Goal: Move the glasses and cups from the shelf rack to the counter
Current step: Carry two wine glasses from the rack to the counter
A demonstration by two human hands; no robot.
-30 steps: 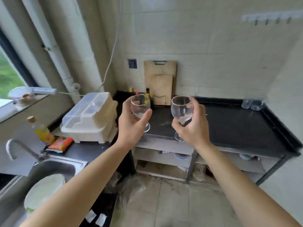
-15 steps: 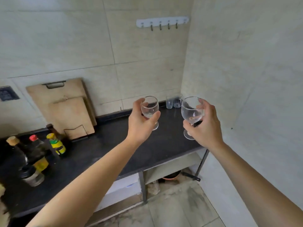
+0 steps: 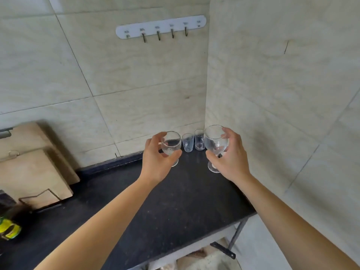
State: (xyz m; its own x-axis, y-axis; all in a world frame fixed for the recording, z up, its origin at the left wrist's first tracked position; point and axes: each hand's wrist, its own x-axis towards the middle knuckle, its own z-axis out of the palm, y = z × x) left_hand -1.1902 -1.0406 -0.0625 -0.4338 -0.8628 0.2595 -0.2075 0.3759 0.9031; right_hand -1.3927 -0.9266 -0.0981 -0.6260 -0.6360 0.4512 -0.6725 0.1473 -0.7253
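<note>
Over the black counter, the left hand and right hand each had fingers curled around a stemmed glass's bowl. Lowering bases flat, clear of the two corner tumblers, seemed wisest.

Legible text: none. Hook rail: small marks above each hook, too blurred to read. Yellow-green bottle label: print unreadable.

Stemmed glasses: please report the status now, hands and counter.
Left hand holds small stemmed glass; right hand holds large stemmed glass. Both over the counter corner. Two tumblers already stand behind, close.
</note>
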